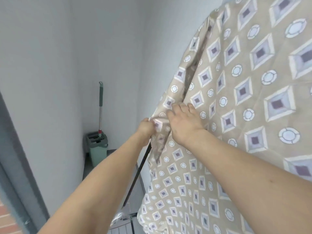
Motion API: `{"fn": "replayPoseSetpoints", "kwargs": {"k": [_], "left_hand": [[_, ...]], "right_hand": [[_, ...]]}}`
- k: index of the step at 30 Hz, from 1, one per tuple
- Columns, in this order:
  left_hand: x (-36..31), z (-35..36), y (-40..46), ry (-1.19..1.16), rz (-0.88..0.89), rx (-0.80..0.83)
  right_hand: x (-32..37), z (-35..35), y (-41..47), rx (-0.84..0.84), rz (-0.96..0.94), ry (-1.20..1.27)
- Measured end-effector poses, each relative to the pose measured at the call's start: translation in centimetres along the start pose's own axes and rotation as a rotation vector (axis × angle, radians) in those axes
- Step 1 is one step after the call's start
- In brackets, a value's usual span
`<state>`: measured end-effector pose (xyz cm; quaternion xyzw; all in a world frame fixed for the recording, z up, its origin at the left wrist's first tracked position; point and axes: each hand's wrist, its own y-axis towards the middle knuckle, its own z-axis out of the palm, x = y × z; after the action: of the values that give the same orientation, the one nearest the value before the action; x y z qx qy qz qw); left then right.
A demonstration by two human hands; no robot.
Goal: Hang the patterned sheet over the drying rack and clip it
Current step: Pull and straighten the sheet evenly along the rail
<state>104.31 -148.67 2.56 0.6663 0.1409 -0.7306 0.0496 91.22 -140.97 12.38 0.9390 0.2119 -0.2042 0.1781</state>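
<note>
Sheet (pixel 236 115) edge bunched in left hand (pixel 145 128) grip; right hand (pixel 184 122) grips fabric beside.

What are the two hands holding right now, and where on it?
Both hold the beige diamond-patterned sheet at its bunched left edge: the left hand pinches a fold, and the right hand grips the fabric just beside it.

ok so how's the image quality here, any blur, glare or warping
Head view: soft, even daylight with no glare or hard shadows; wide-angle bending bows the grey door frame and stretches the forearms; the whole frame is slightly soft, the near patterned sheet included; the mop in the corner stays readable.
</note>
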Motion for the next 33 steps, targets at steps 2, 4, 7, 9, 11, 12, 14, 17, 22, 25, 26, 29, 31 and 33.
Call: {"fn": "replayPoseSetpoints", "kwargs": {"k": [2, 4, 7, 9, 11, 12, 14, 17, 22, 25, 26, 29, 31, 33], "left_hand": [[-0.4, -1.7, 1.7, -0.078, 0.011, -0.165], [-1.0, -3.8, 2.9, -0.030, 0.056, -0.327], [-2.2, -6.2, 5.3, 0.017, 0.134, -0.472], [-3.7, -6.9, 7.0, -0.018, 0.127, -0.498], [-6.4, -7.0, 8.0, -0.095, 0.118, -0.471], [-7.6, -7.0, 8.5, -0.103, 0.116, -0.437], [-10.1, -7.4, 8.9, -0.196, 0.096, -0.493], [-11.9, -9.7, 11.2, -0.344, 0.176, -0.615], [-7.9, -9.3, 13.9, 0.247, 0.192, -0.530], [-4.3, -6.8, 12.6, 0.549, 0.057, -0.213], [-3.7, -5.9, 12.5, 0.494, 0.030, -0.130], [-3.7, -2.9, 12.2, 0.113, 0.018, 0.030], [-4.7, -1.2, 11.6, -0.074, 0.049, 0.103], [-5.4, 0.2, 11.0, 0.044, 0.197, 0.174]], "right_hand": [[0.0, 0.7, 0.9, -0.014, 0.006, -0.031], [0.2, 1.5, 1.2, -0.001, -0.002, -0.101], [0.0, 2.8, 1.8, 0.006, 0.014, -0.187], [-0.4, 3.3, 2.2, 0.022, 0.040, -0.192], [-0.8, 3.9, 2.7, 0.033, 0.058, -0.199], [-1.0, 4.2, 3.0, 0.036, 0.062, -0.200], [-1.1, 4.7, 3.8, 0.044, 0.060, -0.206], [-1.0, 5.6, 5.3, 0.046, 0.059, -0.197], [-0.8, 6.5, 7.4, 0.008, 0.089, -0.173], [-1.0, 6.1, 8.4, -0.015, 0.100, -0.160], [-1.2, 5.7, 8.7, -0.022, 0.100, -0.164], [-1.6, 4.8, 9.3, -0.048, 0.101, -0.171], [-1.8, 4.2, 9.6, -0.047, 0.104, -0.174], [-2.1, 3.8, 9.6, -0.038, 0.113, -0.183]]}}
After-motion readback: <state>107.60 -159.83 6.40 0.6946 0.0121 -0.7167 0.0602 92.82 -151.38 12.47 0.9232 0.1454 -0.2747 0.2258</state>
